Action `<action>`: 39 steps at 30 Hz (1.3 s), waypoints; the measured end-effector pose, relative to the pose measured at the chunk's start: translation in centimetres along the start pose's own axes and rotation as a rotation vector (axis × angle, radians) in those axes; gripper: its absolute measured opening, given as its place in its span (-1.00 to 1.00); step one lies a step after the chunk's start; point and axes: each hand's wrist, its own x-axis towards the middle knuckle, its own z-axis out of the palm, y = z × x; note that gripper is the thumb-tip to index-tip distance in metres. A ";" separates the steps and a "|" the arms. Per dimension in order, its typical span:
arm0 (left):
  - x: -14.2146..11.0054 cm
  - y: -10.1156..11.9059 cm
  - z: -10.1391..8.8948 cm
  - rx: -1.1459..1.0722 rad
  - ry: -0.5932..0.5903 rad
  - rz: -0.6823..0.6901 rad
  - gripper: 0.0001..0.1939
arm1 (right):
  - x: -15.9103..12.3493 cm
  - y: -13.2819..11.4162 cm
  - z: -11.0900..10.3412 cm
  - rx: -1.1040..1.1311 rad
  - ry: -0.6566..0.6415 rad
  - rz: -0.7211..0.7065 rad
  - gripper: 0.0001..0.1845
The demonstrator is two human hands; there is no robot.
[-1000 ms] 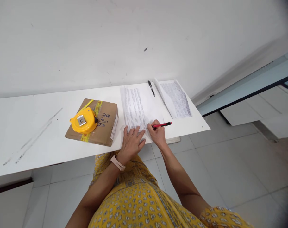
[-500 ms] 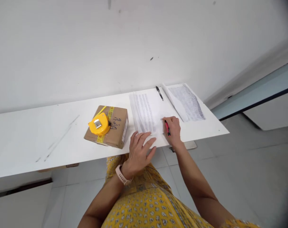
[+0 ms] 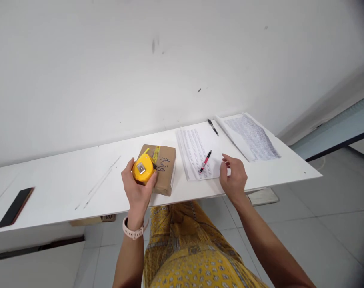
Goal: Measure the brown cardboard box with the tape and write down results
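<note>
My left hand (image 3: 137, 188) grips a yellow tape measure (image 3: 143, 168) at the left side of a cardboard box (image 3: 166, 172), thumb and fingers around its case. The box has yellow tape and black handwriting on top. My right hand (image 3: 234, 176) holds nothing; its fingers are curled but apart, at the right edge of a printed notebook page (image 3: 189, 154). On that page lies a pink and black pen (image 3: 205, 161), a short way left of my right hand.
A black pen (image 3: 213, 127) lies by the folded page of the notebook, whose right sheet (image 3: 254, 136) is full of writing. A dark flat phone-like object (image 3: 15, 208) lies at the far left of the narrow white table (image 3: 65, 180). A white wall (image 3: 110, 80) rises behind.
My right hand has let go of the pink and black pen, which now lies on the page. My left hand has moved left from the page edge and taken hold of the tape measure.
</note>
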 end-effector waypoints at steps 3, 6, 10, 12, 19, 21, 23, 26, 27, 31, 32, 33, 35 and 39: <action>-1.8 1.9 -1.4 -0.332 -0.039 -0.106 -0.21 | 0.2 -5.3 -0.7 0.249 -0.069 0.078 -0.73; -3.6 3.6 -2.7 -0.711 -0.202 -0.248 -0.25 | 0.6 -10.2 -1.3 0.557 -0.379 0.215 -0.75; -5.5 4.3 -3.2 -0.962 -0.362 -0.423 -0.20 | 1.4 -14.3 -1.8 0.765 -0.518 0.126 -0.70; -6.1 4.1 -3.2 -0.967 -0.359 -0.454 -0.21 | 1.7 -15.3 -1.9 0.774 -0.538 0.028 -0.63; -7.7 3.2 -4.4 -0.885 -0.376 -0.407 -0.25 | 2.2 -16.4 -2.5 0.863 -0.858 0.128 -0.64; -8.0 3.0 -4.9 -0.880 -0.376 -0.397 -0.26 | 2.3 -16.6 -2.7 0.838 -0.929 0.180 -0.74; -8.1 2.9 -5.3 -0.875 -0.382 -0.395 -0.25 | 2.5 -16.9 -2.8 0.834 -0.989 0.204 -0.77; -8.0 2.7 -6.3 -0.816 -0.456 -0.444 -0.25 | 3.6 -17.0 -2.6 0.855 -1.035 0.180 -0.77; -7.9 2.6 -6.7 -0.799 -0.511 -0.472 -0.26 | 4.3 -16.9 -2.4 0.860 -1.023 0.177 -0.76; -7.7 1.3 -9.0 -0.849 -0.787 -0.581 -0.28 | 8.3 -15.8 0.9 0.837 -0.810 0.262 -0.74; -7.9 0.8 -9.5 -0.879 -0.820 -0.613 -0.29 | 9.3 -15.3 2.2 0.814 -0.747 0.295 -0.73; -8.1 0.3 -10.0 -0.908 -0.823 -0.656 -0.31 | 10.2 -14.8 3.8 0.783 -0.699 0.331 -0.71; -8.5 -0.6 -10.8 -0.950 -0.755 -0.765 -0.36 | 11.4 -13.8 6.9 0.711 -0.652 0.406 -0.70; -8.6 -1.3 -11.5 -0.961 -0.569 -0.933 -0.46 | 11.4 -12.7 11.8 0.589 -0.732 0.416 -0.67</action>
